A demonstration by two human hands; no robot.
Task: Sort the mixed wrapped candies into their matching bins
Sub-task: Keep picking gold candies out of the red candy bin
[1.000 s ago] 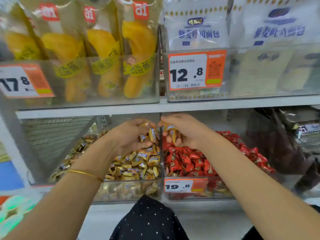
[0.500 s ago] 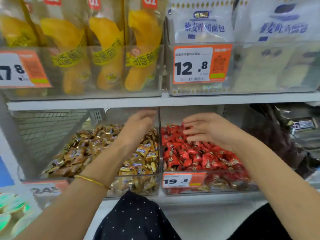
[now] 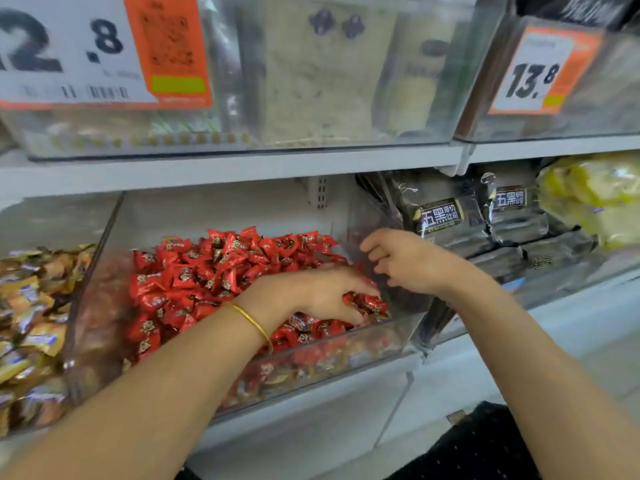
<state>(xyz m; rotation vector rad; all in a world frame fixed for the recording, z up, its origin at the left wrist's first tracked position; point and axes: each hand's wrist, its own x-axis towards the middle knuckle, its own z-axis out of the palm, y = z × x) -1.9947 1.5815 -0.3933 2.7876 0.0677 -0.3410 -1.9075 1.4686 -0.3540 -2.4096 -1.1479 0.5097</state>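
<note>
A clear plastic bin (image 3: 346, 355) on the lower shelf is heaped with red wrapped candies (image 3: 207, 268). My left hand (image 3: 322, 296), with a gold bangle on the wrist, lies on the pile at the bin's right front corner, fingers curled around some red candies (image 3: 370, 303). My right hand (image 3: 405, 261) hovers just above and right of it, over the bin's right wall, fingers loosely bent with nothing visible in them. To the left, a second bin holds gold wrapped candies (image 3: 31, 306).
Black packaged goods (image 3: 450, 220) fill the bin to the right, with yellow packets (image 3: 595, 192) beyond. The upper shelf (image 3: 242, 168) overhangs closely, carrying clear bins with orange price tags (image 3: 540, 71). A dark dotted garment (image 3: 478, 445) shows at the bottom.
The view has shifted right and closer. My left hand left the gold candy bin and now reaches into the red candy bin; my right hand moved to that bin's right edge.
</note>
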